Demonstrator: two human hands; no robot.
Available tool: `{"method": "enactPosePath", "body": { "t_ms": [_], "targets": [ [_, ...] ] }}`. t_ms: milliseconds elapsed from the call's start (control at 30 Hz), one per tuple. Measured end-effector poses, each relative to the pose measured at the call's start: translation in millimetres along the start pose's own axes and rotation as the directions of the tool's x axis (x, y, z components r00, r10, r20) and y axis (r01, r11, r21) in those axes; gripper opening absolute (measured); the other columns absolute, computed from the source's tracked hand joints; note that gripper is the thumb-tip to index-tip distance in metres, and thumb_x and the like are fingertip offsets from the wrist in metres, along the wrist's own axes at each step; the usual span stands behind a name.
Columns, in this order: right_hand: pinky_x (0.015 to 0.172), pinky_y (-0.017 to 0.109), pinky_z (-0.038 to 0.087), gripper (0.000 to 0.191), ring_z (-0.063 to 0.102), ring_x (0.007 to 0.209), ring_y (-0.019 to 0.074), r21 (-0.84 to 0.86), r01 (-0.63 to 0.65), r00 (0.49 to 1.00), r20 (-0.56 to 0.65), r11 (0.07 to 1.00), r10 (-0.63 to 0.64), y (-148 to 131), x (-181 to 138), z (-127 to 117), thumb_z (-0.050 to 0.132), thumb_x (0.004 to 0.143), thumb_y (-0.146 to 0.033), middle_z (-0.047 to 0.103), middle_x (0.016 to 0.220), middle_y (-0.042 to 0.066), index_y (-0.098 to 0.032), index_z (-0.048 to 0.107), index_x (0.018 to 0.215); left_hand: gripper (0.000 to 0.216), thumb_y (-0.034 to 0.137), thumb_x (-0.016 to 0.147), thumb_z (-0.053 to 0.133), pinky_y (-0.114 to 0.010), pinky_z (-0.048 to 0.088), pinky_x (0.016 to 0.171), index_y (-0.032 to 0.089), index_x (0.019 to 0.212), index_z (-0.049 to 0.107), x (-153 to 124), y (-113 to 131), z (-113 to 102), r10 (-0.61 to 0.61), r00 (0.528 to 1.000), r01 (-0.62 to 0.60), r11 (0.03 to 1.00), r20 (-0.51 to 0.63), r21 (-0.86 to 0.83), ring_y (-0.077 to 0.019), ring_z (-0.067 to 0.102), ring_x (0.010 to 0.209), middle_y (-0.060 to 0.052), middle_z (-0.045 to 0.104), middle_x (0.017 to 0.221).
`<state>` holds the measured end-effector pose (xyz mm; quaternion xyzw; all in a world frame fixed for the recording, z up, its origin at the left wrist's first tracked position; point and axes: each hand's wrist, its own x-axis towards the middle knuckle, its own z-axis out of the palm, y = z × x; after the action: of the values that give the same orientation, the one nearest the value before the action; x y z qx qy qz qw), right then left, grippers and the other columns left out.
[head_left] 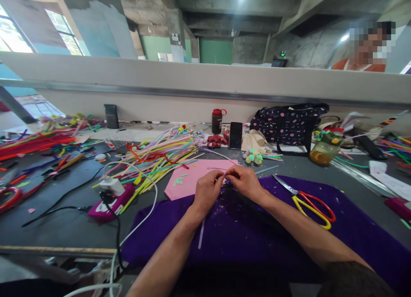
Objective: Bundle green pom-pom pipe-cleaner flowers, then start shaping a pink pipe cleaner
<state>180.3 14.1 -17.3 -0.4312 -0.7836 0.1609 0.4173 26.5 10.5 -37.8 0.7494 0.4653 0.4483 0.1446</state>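
My left hand [208,187] and my right hand [245,181] meet fingertip to fingertip over the front edge of a pink sheet [186,172]. Both are closed in a pinch on a thin, pale pipe cleaner [214,168], mostly hidden by the fingers. Below my left wrist, a pale lilac strip [201,235] hangs over the purple cloth [250,241]; whether it is the same piece I cannot tell. Small dark blue bits show under my right fingers. Scissors [302,198] with red and yellow handles lie partly open beside my right forearm.
Bundles of coloured pipe cleaners [167,153] lie back left. A magenta power strip [112,205] with white cable is left. Behind stand a phone [235,135], a red-lidded bottle [217,121], a patterned bag [285,125] and a jar [324,149]. A person [359,65] is beyond the partition.
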Motion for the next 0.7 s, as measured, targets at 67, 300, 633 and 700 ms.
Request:
{"method": "enactPosePath", "body": {
  "t_ms": [67,300,633,700],
  "targets": [
    [0.056,0.021,0.039,0.008,0.056,0.06,0.0116,0.002,-0.011,1.0,0.009,1.0,0.011,0.6,0.3,0.3,0.055,0.077,-0.018,0.062,0.066,0.0,-0.017,0.062,0.076,0.017,0.027,0.082,0.047,-0.024,0.043,0.07,0.02,0.086,0.061,0.1,-0.6,0.7,-0.002,1.0,0.002,1.0,-0.008,0.012,-0.0131,0.06,0.076,-0.001,0.066,0.083],
    [0.053,0.02,0.038,0.009,0.053,0.054,0.0101,0.043,-0.041,0.998,0.051,0.998,0.039,0.8,0.9,-0.9,0.054,0.076,-0.019,0.061,0.063,-0.001,-0.017,0.063,0.076,0.014,0.028,0.08,0.049,-0.023,0.042,0.064,0.02,0.081,0.061,-0.7,-1.3,0.0,-0.008,1.0,0.01,0.996,-0.022,0.087,-0.0124,0.06,0.069,0.0,0.066,0.077],
    [0.041,0.018,0.038,0.021,0.047,0.043,0.0075,0.34,-0.204,0.979,0.077,0.918,0.189,2.6,1.3,4.3,0.055,0.075,-0.026,0.055,0.063,-0.004,-0.018,0.054,0.094,0.013,0.026,0.077,0.05,-0.021,0.043,0.058,0.02,0.08,0.062,2.8,5.4,-6.2,-0.074,0.997,0.072,0.992,-0.023,-0.099,-0.01,0.057,0.059,0.002,0.064,0.068],
    [0.04,0.018,0.037,0.023,0.046,0.042,0.0071,0.393,-0.224,0.974,0.112,0.892,0.195,2.9,1.2,5.0,0.055,0.076,-0.027,0.055,0.063,-0.003,-0.017,0.055,0.096,0.014,0.027,0.077,0.05,-0.021,0.043,0.056,0.02,0.081,0.062,3.3,6.2,-6.9,-0.104,0.995,0.102,0.985,-0.006,-0.136,-0.0099,0.056,0.056,0.002,0.062,0.064]
  ]
}}
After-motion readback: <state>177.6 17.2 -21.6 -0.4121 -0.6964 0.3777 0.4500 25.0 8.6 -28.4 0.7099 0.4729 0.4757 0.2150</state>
